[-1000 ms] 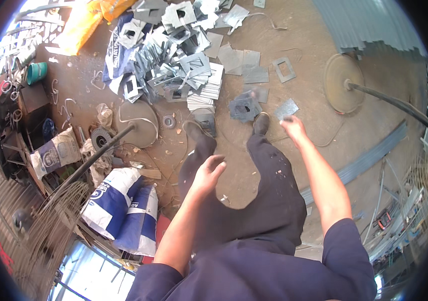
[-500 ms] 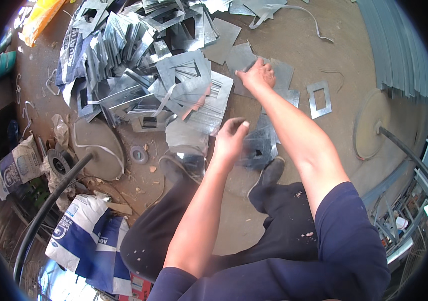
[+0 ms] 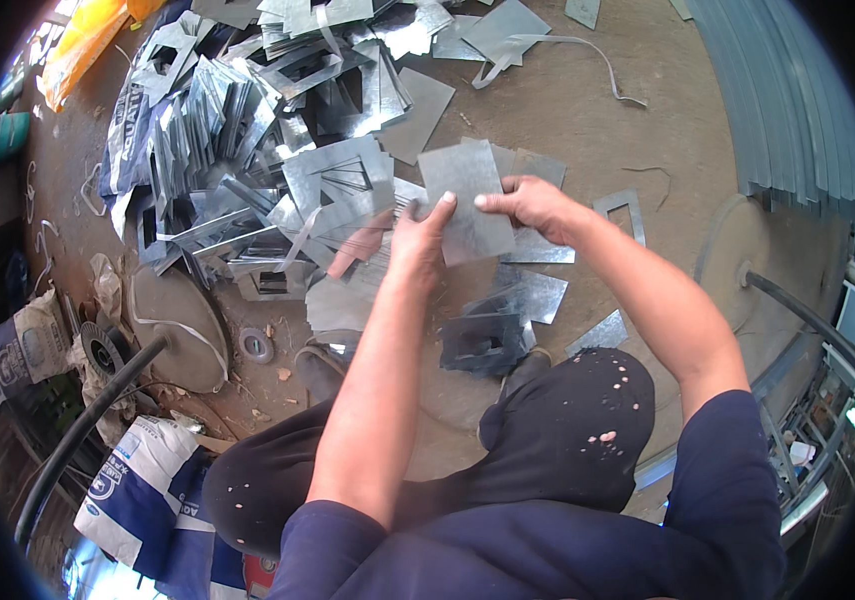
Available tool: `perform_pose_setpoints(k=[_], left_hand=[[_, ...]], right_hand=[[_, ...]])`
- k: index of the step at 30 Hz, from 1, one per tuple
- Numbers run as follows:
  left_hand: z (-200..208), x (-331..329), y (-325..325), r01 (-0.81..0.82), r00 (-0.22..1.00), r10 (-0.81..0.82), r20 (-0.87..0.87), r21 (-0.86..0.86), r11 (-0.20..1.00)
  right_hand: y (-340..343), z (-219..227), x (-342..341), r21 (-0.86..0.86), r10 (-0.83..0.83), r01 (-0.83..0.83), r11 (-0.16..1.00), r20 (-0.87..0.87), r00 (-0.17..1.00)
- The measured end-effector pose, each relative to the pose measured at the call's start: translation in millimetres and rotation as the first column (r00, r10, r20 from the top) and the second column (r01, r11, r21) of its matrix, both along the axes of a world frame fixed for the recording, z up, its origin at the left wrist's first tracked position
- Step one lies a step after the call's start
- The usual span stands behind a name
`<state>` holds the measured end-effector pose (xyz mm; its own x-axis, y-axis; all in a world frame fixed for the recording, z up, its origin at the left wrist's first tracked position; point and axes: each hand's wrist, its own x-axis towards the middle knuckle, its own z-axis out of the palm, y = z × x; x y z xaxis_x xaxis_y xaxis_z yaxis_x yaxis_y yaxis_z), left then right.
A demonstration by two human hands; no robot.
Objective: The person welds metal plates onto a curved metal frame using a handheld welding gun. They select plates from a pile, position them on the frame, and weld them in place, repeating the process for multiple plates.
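Brown floor (image 3: 687, 120) strewn with metal plates (image 3: 215, 108)

We see the plates heaped loosely at upper left, partly covering a blue-and-white sack (image 3: 127, 138). Nearer us lie a dark stack of cut pieces (image 3: 465, 347) and a tape roll (image 3: 246, 341). We find a left round base (image 3: 189, 352), a right round base (image 3: 719, 245) and a pale strip (image 3: 605, 66) right of the heap.

Just above the frame's centre, the person's left hand (image 3: 417, 240) and right hand (image 3: 539, 208) grip close together, thumbs (image 3: 439, 213) uppermost; left forearm (image 3: 372, 390) slants upward, right elbow (image 3: 712, 355) bends.
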<state>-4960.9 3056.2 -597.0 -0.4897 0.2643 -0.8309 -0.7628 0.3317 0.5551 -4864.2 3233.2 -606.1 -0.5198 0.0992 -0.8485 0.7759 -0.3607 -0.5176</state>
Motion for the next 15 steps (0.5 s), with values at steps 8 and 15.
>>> perform_pose_setpoints(k=[8,15], left_hand=[[-30,6,-28,0.041,0.999,-0.041,0.0,0.084,0.996],[-46,28,-45,0.373,0.917,-0.381,-0.118,-0.082,0.924]], right_hand=[[14,-53,-2,0.868,0.378,-0.438,0.234,0.334,0.863],[31,-54,-20,0.776,0.46,-0.607,0.173,0.481,0.746]])
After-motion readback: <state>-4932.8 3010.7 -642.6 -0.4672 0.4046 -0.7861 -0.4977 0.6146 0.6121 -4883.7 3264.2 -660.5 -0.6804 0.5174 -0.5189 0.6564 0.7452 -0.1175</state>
